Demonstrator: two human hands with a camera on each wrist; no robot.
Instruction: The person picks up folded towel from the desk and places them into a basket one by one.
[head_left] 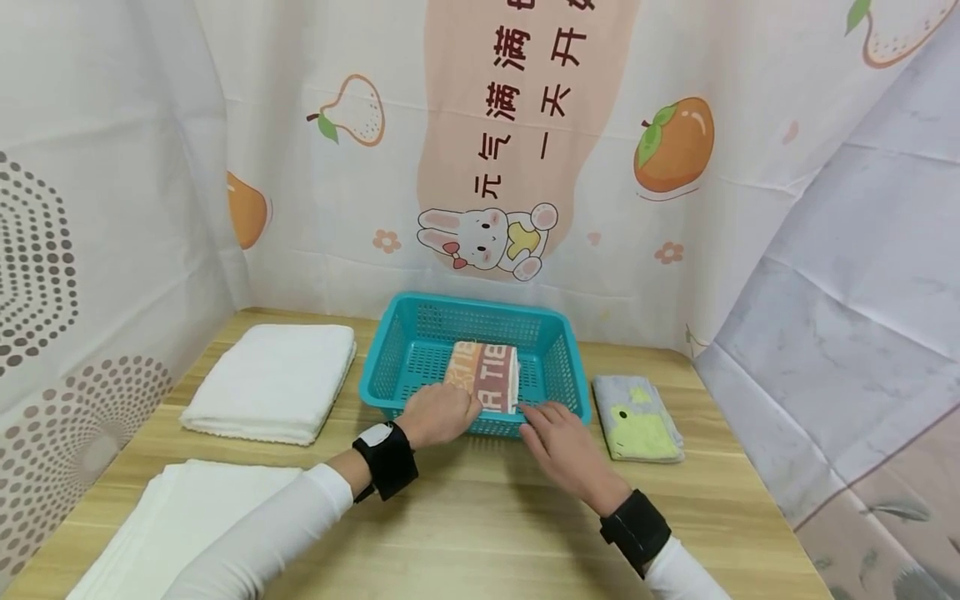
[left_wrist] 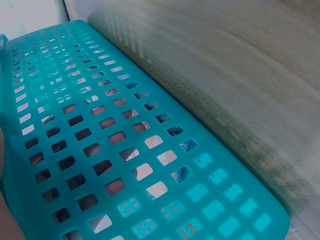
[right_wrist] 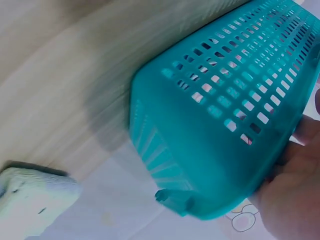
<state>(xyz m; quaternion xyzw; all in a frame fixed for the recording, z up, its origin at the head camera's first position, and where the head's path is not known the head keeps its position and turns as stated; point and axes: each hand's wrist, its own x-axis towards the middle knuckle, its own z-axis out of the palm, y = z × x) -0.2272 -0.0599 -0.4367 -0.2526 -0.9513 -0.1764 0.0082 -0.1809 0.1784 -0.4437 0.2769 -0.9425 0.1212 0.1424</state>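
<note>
A folded towel (head_left: 491, 371) in orange, brown-red and white lettering lies in a teal plastic basket (head_left: 480, 304) in the head view. My left hand (head_left: 438, 414) reaches over the basket's front rim with curled fingers and grips the towel's near left edge. In the left wrist view, fingers show through the holes of the basket wall (left_wrist: 165, 125). My right hand (head_left: 564, 447) lies over the front rim by the towel's near right corner, its fingers fairly straight. The right wrist view shows that hand (right_wrist: 295, 185) beside the basket's rim; its fingertips are partly hidden.
Right of the basket lies a small folded grey towel (head_left: 637, 419) with a yellow-green animal figure. A thick folded white towel (head_left: 273, 379) lies to the left, with flat white cloth (head_left: 187, 517) nearer. A printed curtain (head_left: 330, 208) hangs behind the wooden table (head_left: 465, 533).
</note>
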